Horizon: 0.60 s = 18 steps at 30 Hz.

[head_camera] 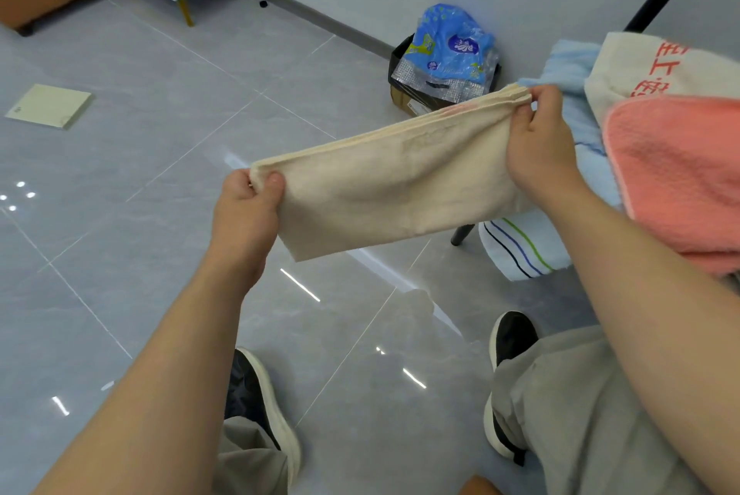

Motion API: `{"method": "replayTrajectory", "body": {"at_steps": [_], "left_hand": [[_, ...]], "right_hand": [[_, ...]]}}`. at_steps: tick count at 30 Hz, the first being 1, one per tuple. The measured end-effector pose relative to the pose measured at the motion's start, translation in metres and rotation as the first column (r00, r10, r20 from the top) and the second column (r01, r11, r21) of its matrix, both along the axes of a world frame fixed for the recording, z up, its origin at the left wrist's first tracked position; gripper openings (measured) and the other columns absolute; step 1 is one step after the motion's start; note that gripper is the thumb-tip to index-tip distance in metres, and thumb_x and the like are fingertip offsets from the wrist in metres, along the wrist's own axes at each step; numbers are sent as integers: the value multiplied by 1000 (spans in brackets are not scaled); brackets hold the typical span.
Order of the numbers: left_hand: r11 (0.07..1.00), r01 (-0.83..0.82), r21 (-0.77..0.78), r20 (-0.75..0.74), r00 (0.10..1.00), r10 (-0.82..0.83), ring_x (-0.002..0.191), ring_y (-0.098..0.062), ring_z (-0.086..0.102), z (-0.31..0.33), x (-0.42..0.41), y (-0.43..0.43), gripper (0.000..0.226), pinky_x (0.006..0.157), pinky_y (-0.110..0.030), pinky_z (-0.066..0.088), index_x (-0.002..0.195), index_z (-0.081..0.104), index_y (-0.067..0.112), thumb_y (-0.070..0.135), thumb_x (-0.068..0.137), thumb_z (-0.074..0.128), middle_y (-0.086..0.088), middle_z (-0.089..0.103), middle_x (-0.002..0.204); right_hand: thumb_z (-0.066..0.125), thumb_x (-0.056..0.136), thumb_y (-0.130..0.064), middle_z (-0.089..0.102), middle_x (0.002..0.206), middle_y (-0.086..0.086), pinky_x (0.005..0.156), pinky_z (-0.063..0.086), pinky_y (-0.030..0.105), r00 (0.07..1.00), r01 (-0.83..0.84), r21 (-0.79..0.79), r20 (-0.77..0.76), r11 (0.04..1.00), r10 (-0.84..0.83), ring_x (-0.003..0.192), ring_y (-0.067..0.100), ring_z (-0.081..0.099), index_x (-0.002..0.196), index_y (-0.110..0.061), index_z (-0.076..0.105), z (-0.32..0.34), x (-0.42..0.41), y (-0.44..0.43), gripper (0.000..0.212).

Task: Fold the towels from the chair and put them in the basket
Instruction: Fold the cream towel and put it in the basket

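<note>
Stretching between both grips, the cream towel [384, 182] runs lengthwise from the pinching left hand [246, 206] to the pinching right hand [538, 146]; it looks already folded, probably several layers.

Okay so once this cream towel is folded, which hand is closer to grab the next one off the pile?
The right hand. It holds the cream towel beside the pink towel; the left hand is farther.

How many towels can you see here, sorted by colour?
Cream towel, plain, held in both hands: 1
Cream towel with red writing: 1
Light blue towel: 1
Pink towel: 1
White towel with stripes: 1
Total: 5
</note>
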<state>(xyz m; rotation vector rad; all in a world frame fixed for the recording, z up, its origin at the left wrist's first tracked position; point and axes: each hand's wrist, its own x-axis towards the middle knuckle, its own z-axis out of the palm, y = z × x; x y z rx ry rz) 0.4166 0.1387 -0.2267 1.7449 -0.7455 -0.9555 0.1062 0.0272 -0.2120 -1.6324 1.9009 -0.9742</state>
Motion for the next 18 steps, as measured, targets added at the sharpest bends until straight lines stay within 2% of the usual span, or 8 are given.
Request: {"method": "replayTrajectory", "body": {"at_steps": [4,8,10,12,14,16,18], "left_hand": [[985,-129,-115,229,961,152,82,-2,53,11,-9,3,13,70,-23,42,107,48,23,35,101,49,15,56,92],[981,-124,-151,447,876,179,67,8,50,19,-9,8,9,57,-9,33,105,43,24,33,103,43,17,51,81],[988,-120,-99,472,868,153,69,4,50,17,-7,8,10,59,-16,34,108,45,24,33,103,43,16,51,81],[993,-116,-25,441,890,115,76,-3,52,13,-5,9,19,68,-26,37,114,47,22,37,102,47,14,52,86],[990,-127,54,349,932,101,82,-8,55,11,-2,8,31,75,-31,41,122,46,20,39,99,54,11,53,93],[981,-115,153,208,975,82,83,-6,53,10,0,6,40,76,-34,44,131,41,19,32,98,59,8,52,97],[965,-60,255,37,998,52,86,-11,53,8,2,4,43,77,-36,45,136,35,20,20,100,57,2,49,104]], "right_hand": [[31,108,-27,64,112,14,75,32,35,997,-60,-17,-42,998,59,105,37,58,130,-14,42,0,3,3,28],[33,108,-28,57,99,3,72,27,32,995,-84,5,-61,996,84,99,33,58,129,-15,44,1,6,5,27],[34,108,-30,56,100,0,73,28,32,994,-98,32,-53,995,99,94,26,53,127,-17,45,0,7,5,26],[34,108,-31,55,102,0,76,29,32,993,-104,69,-45,992,107,93,22,49,125,-19,46,-2,6,5,24],[35,108,-32,55,104,1,78,30,31,993,-99,108,-59,989,106,94,21,47,124,-18,47,-4,4,3,25],[36,107,-32,58,108,5,78,30,30,991,-93,155,-76,983,106,97,25,50,123,-17,48,-6,1,2,25],[38,107,-31,61,116,10,79,31,30,991,-90,195,-78,977,107,107,29,54,124,-16,50,-7,-1,2,26]]}}
